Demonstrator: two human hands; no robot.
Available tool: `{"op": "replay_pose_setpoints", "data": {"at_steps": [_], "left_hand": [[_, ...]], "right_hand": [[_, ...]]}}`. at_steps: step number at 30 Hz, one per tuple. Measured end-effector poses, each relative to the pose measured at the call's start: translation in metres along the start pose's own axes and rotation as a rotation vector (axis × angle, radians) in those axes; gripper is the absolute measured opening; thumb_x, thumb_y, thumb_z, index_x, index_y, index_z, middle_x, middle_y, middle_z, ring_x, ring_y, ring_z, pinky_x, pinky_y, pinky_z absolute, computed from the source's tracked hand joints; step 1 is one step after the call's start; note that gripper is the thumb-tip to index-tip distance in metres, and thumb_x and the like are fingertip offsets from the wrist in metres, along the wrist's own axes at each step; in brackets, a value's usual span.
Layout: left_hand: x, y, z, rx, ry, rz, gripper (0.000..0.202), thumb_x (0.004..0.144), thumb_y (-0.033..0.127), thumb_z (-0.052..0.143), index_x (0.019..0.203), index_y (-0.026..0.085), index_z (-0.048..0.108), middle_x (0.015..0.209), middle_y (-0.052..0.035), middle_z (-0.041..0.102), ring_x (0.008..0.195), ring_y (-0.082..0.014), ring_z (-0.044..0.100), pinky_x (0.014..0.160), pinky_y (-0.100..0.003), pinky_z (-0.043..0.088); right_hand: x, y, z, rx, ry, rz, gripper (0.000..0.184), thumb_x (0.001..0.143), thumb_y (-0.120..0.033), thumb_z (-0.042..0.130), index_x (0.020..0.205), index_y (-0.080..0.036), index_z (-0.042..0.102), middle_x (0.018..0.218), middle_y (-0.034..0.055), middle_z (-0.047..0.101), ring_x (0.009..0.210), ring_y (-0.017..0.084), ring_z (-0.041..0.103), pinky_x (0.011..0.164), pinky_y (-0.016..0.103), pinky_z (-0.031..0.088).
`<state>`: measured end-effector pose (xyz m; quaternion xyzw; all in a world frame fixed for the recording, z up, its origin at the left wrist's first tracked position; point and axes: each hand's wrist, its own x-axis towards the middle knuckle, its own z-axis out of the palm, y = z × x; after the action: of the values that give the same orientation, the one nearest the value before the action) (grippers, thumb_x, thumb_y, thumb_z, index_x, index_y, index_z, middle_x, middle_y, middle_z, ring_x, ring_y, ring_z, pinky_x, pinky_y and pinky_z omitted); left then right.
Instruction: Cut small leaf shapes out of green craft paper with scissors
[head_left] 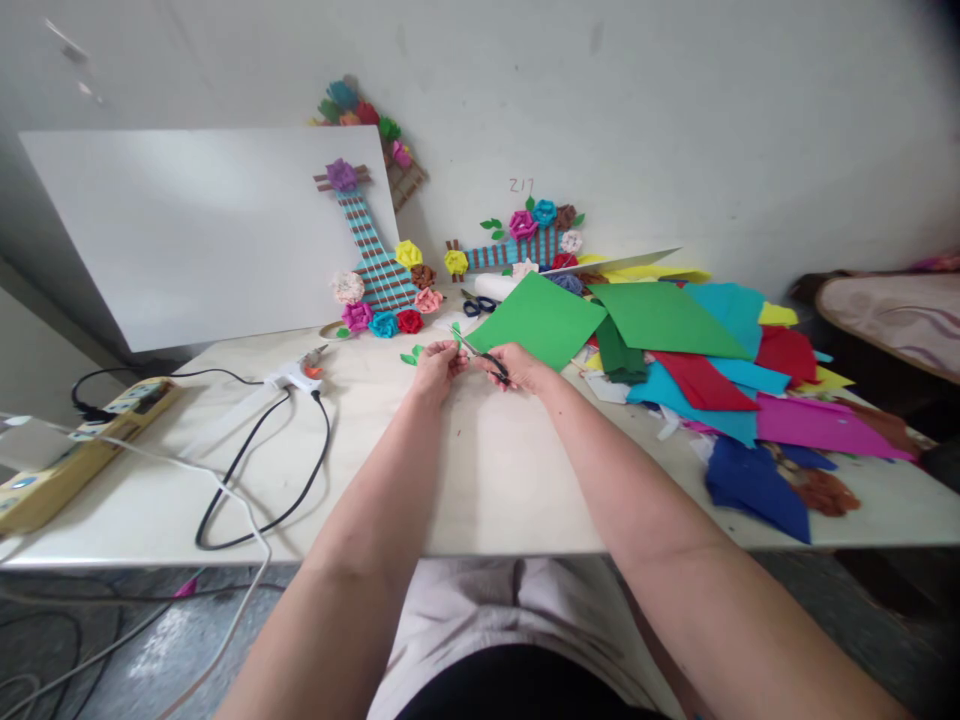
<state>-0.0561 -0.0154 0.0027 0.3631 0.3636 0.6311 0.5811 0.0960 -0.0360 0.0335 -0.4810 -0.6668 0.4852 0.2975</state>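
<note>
My left hand [442, 367] pinches a small green paper piece [456, 329] near the middle of the table. In my right hand [514, 367] is a pair of dark-handled scissors [491, 362], its blades pointing left toward that piece. Whether the blades touch the paper is too small to tell. Several cut green leaves [411, 355] lie just left of my left hand. A large green sheet [540, 320] spreads behind my right hand. Another pair of scissors [478, 305] rests farther back on the table.
A white glue gun [295, 378] with a looping black cord lies to the left, near a yellow power strip [90, 440]. A flower-trimmed paper guitar [382, 270] leans on a white board [210, 230]. Coloured sheets [705, 380] pile up on the right.
</note>
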Motion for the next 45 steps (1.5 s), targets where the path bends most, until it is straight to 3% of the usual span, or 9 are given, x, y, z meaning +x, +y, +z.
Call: {"op": "replay_pose_setpoints", "data": {"at_steps": [7,14,17,23,45], "left_hand": [[-0.003,0.003,0.001,-0.005,0.031,-0.010,0.010,0.072,0.013,0.062,0.069,0.013,0.051,0.053,0.0005,0.056,0.043,-0.0064,0.049,0.047,-0.019,0.044],[-0.004,0.007,0.000,-0.029,-0.009,-0.026,0.019,0.070,0.025,0.066,0.070,0.014,0.051,0.054,0.0003,0.055,0.045,-0.0070,0.050,0.049,-0.020,0.045],[-0.004,0.007,-0.001,-0.033,-0.016,-0.044,0.014,0.070,0.020,0.065,0.071,0.013,0.052,0.054,0.0002,0.055,0.045,-0.0070,0.050,0.049,-0.019,0.046],[-0.003,0.006,-0.003,-0.027,-0.026,-0.051,0.008,0.068,0.011,0.062,0.070,0.011,0.055,0.056,-0.0008,0.056,0.045,-0.0067,0.050,0.048,-0.019,0.045],[-0.005,0.002,0.000,0.000,-0.090,-0.058,0.008,0.067,0.011,0.064,0.068,0.011,0.055,0.056,-0.0028,0.059,0.046,-0.0085,0.052,0.049,-0.021,0.046]], "right_hand": [[0.001,0.002,-0.001,0.041,-0.001,-0.001,0.028,0.077,-0.028,0.064,0.060,-0.015,0.047,0.040,-0.0060,0.049,0.026,0.003,0.038,0.026,0.016,0.022],[-0.001,0.000,-0.001,0.082,-0.001,-0.003,0.024,0.079,-0.023,0.061,0.062,-0.015,0.047,0.039,-0.0062,0.048,0.026,0.003,0.036,0.026,0.016,0.023],[0.000,0.002,-0.002,0.083,-0.007,-0.007,0.023,0.078,-0.023,0.062,0.062,-0.015,0.047,0.039,-0.0064,0.048,0.026,0.003,0.037,0.026,0.016,0.022],[0.005,0.012,-0.006,0.106,-0.037,-0.027,0.024,0.079,-0.028,0.061,0.064,-0.015,0.047,0.042,-0.0062,0.049,0.027,0.003,0.037,0.026,0.015,0.022],[0.003,0.013,-0.007,0.172,-0.116,-0.029,0.038,0.075,-0.050,0.062,0.072,-0.013,0.053,0.045,-0.0038,0.054,0.031,0.004,0.045,0.025,0.014,0.024]]}}
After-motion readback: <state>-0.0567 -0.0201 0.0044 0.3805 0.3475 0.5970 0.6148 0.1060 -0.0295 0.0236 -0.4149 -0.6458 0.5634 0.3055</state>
